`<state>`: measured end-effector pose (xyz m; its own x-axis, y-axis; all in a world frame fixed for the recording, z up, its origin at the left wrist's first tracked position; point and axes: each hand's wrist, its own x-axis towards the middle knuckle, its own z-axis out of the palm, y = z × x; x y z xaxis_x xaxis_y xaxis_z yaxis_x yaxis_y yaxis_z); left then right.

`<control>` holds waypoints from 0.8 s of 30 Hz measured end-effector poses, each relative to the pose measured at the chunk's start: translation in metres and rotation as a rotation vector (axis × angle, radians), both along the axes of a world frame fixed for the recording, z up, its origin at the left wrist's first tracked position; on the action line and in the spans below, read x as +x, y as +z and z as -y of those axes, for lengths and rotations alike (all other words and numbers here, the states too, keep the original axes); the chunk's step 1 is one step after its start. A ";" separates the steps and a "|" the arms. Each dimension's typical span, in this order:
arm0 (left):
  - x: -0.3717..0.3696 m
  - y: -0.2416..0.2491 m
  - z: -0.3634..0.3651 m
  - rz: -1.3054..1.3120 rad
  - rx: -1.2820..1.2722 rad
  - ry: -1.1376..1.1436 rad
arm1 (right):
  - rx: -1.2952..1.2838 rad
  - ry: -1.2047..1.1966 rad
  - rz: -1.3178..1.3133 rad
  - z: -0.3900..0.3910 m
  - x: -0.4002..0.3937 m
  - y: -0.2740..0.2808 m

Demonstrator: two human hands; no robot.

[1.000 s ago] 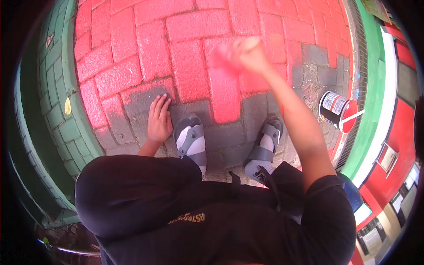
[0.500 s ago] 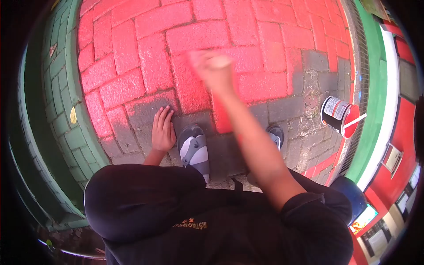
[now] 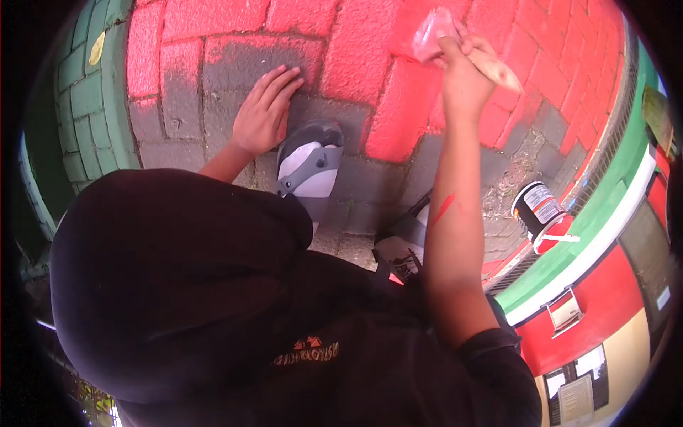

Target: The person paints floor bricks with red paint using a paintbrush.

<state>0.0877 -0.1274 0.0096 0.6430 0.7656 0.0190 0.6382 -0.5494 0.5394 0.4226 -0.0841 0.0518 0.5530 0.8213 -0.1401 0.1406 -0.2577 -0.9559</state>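
My right hand (image 3: 465, 80) is closed around a paintbrush (image 3: 497, 70) with a pale wooden handle. Its red-coated bristle end lies over the wet-looking red paving bricks (image 3: 357, 53), though glare hides the exact contact. My left hand (image 3: 263, 114) rests palm down with fingers outstretched on unpainted grey bricks (image 3: 249, 67), beside my left shoe (image 3: 311, 171). A streak of red paint marks my right forearm. To the right, a black paint can (image 3: 537, 206) with red at its opening has a white stick across it.
A green-painted brick border (image 3: 117, 107) runs along the left. On the right are a drain grate (image 3: 523, 267), a green strip (image 3: 551, 267) and a red wall (image 3: 597, 292). My other shoe (image 3: 405, 242) is partly hidden by my clothing.
My right hand has moved right with the brush, which was blurred before. The view has shifted and turned; my left hand stays down on the bricks.
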 end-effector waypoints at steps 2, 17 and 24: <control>-0.001 -0.001 -0.001 0.003 -0.002 -0.005 | -0.122 -0.021 -0.014 -0.002 0.008 -0.001; -0.003 -0.008 -0.001 0.042 0.079 -0.034 | 0.468 0.049 -0.150 -0.028 0.001 -0.021; -0.002 -0.002 -0.001 0.045 0.031 -0.021 | -0.024 0.002 -0.084 0.055 -0.026 0.012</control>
